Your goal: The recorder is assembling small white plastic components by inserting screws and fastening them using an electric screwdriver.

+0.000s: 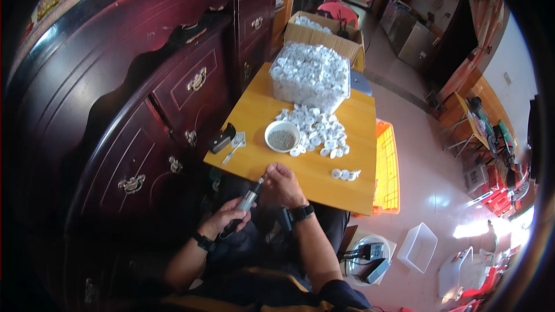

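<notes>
The landmark is the white bowl (275, 145), which contains small grey metal-looking pieces (282, 138). Left hand (233, 215): located on the near side of the bowl and to its left; the fingers close around the body of a slim silver-and-black driver (248, 200). The driver is tilted — its tip points up toward the bowl. Right hand (282, 184): located directly on the near side of the bowl, with thumb and fingertips drawn into a narrow pinch at the driver's tip. Whether a small part sits in the pinch cannot be told.

A loose pile of round white plastic parts (319, 130) lies just to the right of the bowl. A clear plastic bin (338, 101), heaped with similar parts, stands beyond the bowl, with an open cardboard box (341, 45) farther behind. A short row of white parts (345, 174) lies to the right of the bowl and nearer the person. Left of the bowl are a black holder (222, 139) — with a small printed card (239, 139) beside it — and a thin pen-shaped tool (230, 155).
</notes>
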Motion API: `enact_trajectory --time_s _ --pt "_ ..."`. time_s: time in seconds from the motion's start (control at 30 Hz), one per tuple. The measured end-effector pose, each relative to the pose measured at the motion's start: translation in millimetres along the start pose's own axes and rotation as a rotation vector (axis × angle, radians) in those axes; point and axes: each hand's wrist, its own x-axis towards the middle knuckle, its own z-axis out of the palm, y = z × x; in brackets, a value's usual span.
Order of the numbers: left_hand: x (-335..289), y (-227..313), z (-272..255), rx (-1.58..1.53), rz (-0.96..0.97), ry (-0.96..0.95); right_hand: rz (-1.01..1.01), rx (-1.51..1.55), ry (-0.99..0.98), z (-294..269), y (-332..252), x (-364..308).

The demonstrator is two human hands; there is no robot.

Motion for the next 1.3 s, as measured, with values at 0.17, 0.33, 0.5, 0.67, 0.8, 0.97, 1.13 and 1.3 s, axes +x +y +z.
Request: enact_trajectory --time_s 0.17,0.33,0.5,0.67,0.8,0.97,1.13,1.3 --pt "11 -2 -2 0.032 0.017 -0.022 -0.013 -0.071 -0.011 -13 -4 3" --pt "14 -4 -6 0.042 0.011 -0.063 -0.018 -0.182 0.135 -26 -10 3" --pt "10 -7 -8 0.039 0.029 -0.055 -0.262 -0.763 0.462 -56 -26 17" --pt "12 -8 -8 0.03 0.009 -0.062 -0.48 -1.132 0.581 -67 -33 36" --pt "11 -9 -7 0.04 0.012 -0.057 -0.459 -1.269 0.646 -65 -27 47" --pt "11 -9 -6 0.044 0.014 -0.059 -0.626 -1.229 0.681 -72 -18 48" --pt "11 -11 -5 0.03 0.022 -0.081 -0.583 -0.936 0.548 -86 -14 42" --pt "13 -8 3 0.054 0.0 -0.073 -0.633 -0.622 0.506 -100 -6 33"
